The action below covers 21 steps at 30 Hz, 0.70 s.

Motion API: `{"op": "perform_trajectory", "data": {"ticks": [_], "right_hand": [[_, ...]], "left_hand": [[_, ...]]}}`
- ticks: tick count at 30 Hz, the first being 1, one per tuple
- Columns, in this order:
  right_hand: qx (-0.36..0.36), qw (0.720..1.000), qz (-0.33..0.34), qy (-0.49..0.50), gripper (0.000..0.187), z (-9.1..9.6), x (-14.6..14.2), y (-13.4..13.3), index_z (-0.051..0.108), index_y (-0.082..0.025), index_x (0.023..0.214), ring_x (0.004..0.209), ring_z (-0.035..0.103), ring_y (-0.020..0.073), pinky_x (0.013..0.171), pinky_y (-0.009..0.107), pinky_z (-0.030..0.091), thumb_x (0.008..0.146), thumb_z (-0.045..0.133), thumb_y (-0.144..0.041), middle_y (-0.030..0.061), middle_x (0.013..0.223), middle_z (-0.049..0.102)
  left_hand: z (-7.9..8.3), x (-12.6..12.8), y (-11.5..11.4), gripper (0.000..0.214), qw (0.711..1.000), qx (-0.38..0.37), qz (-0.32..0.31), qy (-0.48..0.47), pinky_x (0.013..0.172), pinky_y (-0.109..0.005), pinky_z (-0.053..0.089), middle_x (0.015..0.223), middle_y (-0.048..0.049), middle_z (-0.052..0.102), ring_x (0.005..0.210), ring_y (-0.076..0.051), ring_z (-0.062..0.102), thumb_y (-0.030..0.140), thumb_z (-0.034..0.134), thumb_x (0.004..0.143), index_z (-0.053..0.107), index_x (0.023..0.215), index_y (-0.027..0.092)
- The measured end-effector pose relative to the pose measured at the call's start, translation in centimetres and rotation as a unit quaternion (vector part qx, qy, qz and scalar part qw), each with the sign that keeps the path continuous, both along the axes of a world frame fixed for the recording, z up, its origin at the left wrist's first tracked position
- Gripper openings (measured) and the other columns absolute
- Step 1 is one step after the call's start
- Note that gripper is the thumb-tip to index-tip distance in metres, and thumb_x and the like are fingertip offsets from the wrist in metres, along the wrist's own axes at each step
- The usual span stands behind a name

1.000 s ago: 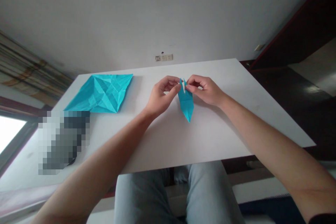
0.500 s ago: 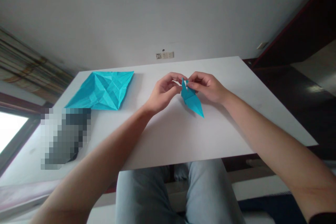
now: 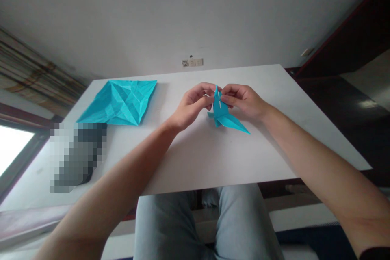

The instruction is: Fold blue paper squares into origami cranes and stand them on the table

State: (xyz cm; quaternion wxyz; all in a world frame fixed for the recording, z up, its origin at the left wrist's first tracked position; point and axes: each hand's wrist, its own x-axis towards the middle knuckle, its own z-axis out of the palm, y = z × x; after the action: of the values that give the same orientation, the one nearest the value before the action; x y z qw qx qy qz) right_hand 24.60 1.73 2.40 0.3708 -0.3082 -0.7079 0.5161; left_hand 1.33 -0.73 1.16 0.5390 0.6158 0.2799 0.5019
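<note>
Here, your left hand point(image 3: 195, 106) and right hand point(image 3: 245, 100) each pinch an upper point of the turquoise origami figure point(image 3: 224, 115), fingertips drawn narrow on the paper. You hold it over the white table point(image 3: 189, 164), between the near and far edges; a creased turquoise sheet point(image 3: 120, 103) lies by the far left corner.

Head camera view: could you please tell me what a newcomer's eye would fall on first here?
Probably the folded blue paper comes first, held at its upper points between the left hand and the right hand, over the white table. Next may be the larger creased blue sheet, spread at the table's far left. Just nearer the viewer, a pixelated patch hides what lies there.
</note>
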Motion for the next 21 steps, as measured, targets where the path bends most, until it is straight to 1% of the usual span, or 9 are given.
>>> {"op": "perform_trajectory", "data": {"ticks": [5, 8, 11, 14, 16, 18, 21], "right_hand": [[-0.013, 1.0, -0.01, 0.012, 0.057, 0.05, -0.14, -0.3, 0.073, -0.023, 0.092, 0.071, 0.056, 0.0155, 0.067, 0.031, 0.048, 0.085, 0.097, -0.075, -0.0016, 0.078, 0.066], [-0.013, 1.0, -0.018, 0.019, 0.058, 0.12, -0.23, -0.42, 0.073, -0.023, 0.093, 0.072, 0.058, 0.0159, 0.066, 0.031, 0.048, 0.084, 0.097, -0.076, -0.0001, 0.082, 0.069], [0.002, 1.0, -0.023, 0.016, 0.062, 0.29, -0.24, -0.36, 0.072, -0.024, 0.092, 0.07, 0.057, 0.0162, 0.064, 0.031, 0.048, 0.083, 0.096, -0.08, -0.0001, 0.08, 0.068], [0.016, 0.999, -0.037, 0.012, 0.065, 0.3, -0.16, -0.08, 0.07, -0.025, 0.091, 0.069, 0.057, 0.0166, 0.064, 0.032, 0.049, 0.082, 0.095, -0.084, -0.0007, 0.078, 0.065], [0.027, 0.998, -0.056, 0.016, 0.066, 0.19, -0.08, 0.14, 0.069, -0.025, 0.093, 0.071, 0.059, 0.0174, 0.065, 0.032, 0.05, 0.082, 0.095, -0.086, -0.0001, 0.08, 0.066], [0.04, 0.996, -0.077, 0.019, 0.067, 0.07, -0.03, 0.32, 0.069, -0.026, 0.095, 0.076, 0.062, 0.0188, 0.067, 0.032, 0.051, 0.081, 0.094, -0.087, 0.0007, 0.083, 0.067], [0.056, 0.994, -0.092, 0.015, 0.067, 0.0, -0.06, 0.39, 0.069, -0.026, 0.096, 0.081, 0.064, 0.0205, 0.07, 0.033, 0.052, 0.082, 0.093, -0.087, 0.0014, 0.085, 0.066]], "left_hand": [[0.14, -0.01, -0.03, 0.055, 1.0, 0.006, -0.013, -0.002, 0.075, -0.033, 0.062, 0.103, -0.0034, 0.073, 0.083, -0.017, 0.07, 0.064, 0.104, 0.079, 0.072, 0.104, 0.026], [0.21, 0.1, -0.11, 0.059, 1.0, 0.011, -0.017, -0.016, 0.075, -0.033, 0.063, 0.101, -0.0025, 0.07, 0.083, -0.017, 0.069, 0.066, 0.108, 0.075, 0.072, 0.101, 0.027], [0.2, 0.21, -0.05, 0.059, 0.999, 0.027, -0.009, -0.031, 0.076, -0.033, 0.064, 0.097, -0.0024, 0.07, 0.081, -0.017, 0.069, 0.067, 0.107, 0.077, 0.07, 0.095, 0.025], [0.13, 0.14, 0.15, 0.057, 0.999, 0.034, 0.016, -0.028, 0.075, -0.033, 0.062, 0.094, -0.0021, 0.07, 0.079, -0.016, 0.067, 0.066, 0.105, 0.079, 0.069, 0.091, 0.024], [0.08, 0.03, 0.25, 0.052, 0.999, 0.031, 0.037, -0.016, 0.075, -0.032, 0.062, 0.097, -0.0019, 0.071, 0.079, -0.015, 0.066, 0.062, 0.104, 0.081, 0.07, 0.092, 0.024], [-0.01, -0.04, 0.3, 0.047, 0.998, 0.025, 0.055, -0.008, 0.079, -0.032, 0.063, 0.101, -0.0023, 0.073, 0.082, -0.016, 0.069, 0.059, 0.102, 0.083, 0.072, 0.096, 0.024], [-0.37, 0.02, 0.36, 0.049, 0.997, 0.018, 0.073, -0.01, 0.082, -0.034, 0.064, 0.1, -0.0031, 0.075, 0.086, -0.017, 0.072, 0.06, 0.102, 0.084, 0.073, 0.1, 0.024]]}}
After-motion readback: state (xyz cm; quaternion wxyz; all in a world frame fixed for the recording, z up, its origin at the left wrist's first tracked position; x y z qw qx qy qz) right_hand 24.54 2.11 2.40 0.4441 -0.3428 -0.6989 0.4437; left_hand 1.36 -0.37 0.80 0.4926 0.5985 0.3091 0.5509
